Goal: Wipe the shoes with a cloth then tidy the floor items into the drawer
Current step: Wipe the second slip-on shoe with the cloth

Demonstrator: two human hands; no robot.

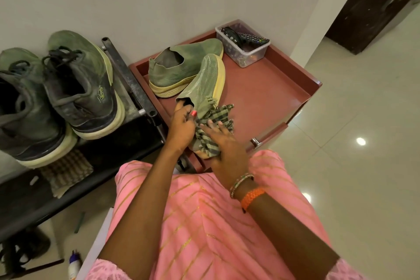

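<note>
From my feed, far left, two dark lace-up sneakers (56,95) sit on a black shoe rack (127,79), a folded checked cloth (66,173) on the shelf beneath; I cannot tell whether they have been wiped. On the floor below lie a thin green stick (79,222) and a white bottle (74,263), so I judge the tidying has not begun. Next comes the open reddish drawer (272,88), with one green slip-on shoe (181,63) resting inside. My left hand (181,125) holds the second green slip-on shoe (204,84) at its collar, fingers clamped on the opening, toe tilted up over the drawer. My right hand (227,145) presses a striped cloth (210,129) against that shoe's heel, fingers spread flat on the fabric. Wiping looks midway. At the drawer's far right, a clear plastic box (243,48) holds a remote and dark items I cannot identify. The heel is hidden under cloth.
</note>
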